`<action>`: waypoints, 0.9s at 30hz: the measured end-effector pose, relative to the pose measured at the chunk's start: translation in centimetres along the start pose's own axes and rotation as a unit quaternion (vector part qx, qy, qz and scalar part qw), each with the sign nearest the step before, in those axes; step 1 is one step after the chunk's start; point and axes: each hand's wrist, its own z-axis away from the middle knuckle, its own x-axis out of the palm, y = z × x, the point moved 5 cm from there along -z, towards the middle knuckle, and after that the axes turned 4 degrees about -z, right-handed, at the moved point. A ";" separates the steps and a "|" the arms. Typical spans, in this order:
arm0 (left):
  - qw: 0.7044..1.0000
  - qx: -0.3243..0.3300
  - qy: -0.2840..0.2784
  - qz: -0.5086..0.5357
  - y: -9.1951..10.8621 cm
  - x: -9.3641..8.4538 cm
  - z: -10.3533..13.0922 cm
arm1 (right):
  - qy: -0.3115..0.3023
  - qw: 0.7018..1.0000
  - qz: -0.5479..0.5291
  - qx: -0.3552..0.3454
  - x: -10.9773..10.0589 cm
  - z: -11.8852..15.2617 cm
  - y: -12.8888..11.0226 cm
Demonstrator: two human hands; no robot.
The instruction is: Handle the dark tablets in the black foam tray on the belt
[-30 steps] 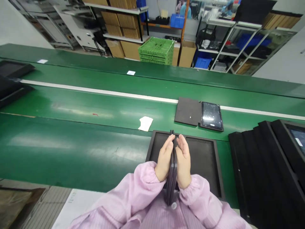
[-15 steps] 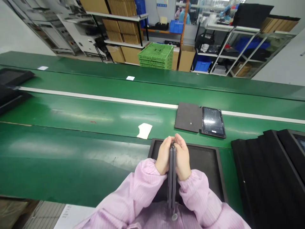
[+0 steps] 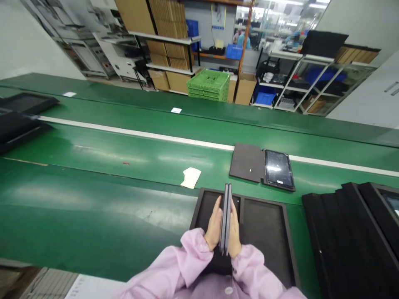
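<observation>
Two thin dark tablets stand on edge, side by side, with only their narrow edges facing me. My left hand presses flat on the left face and my right hand on the right face. The palms squeeze the pair between them, so both hands are closed on it. Their screens are hidden from me. Beneath lies a black foam tray with two shallow recesses and a divider. Beyond it, another tablet rests screen up in a dark foam holder, beside a flat dark panel.
A stack of black foam trays leans at the right, and more dark trays lie far left. A cream paper piece sits left of the panel. Green crates and shelves stand behind the green bench.
Both hands moved from the tablets' far end towards their near part. The tablets shifted away from my body over the tray, and the view tilted up slightly.
</observation>
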 end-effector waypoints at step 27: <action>0.988 0.116 -0.018 0.103 19.6 4.1 6.5 | 0.013 0.996 -0.035 -0.076 2.5 5.2 -20.3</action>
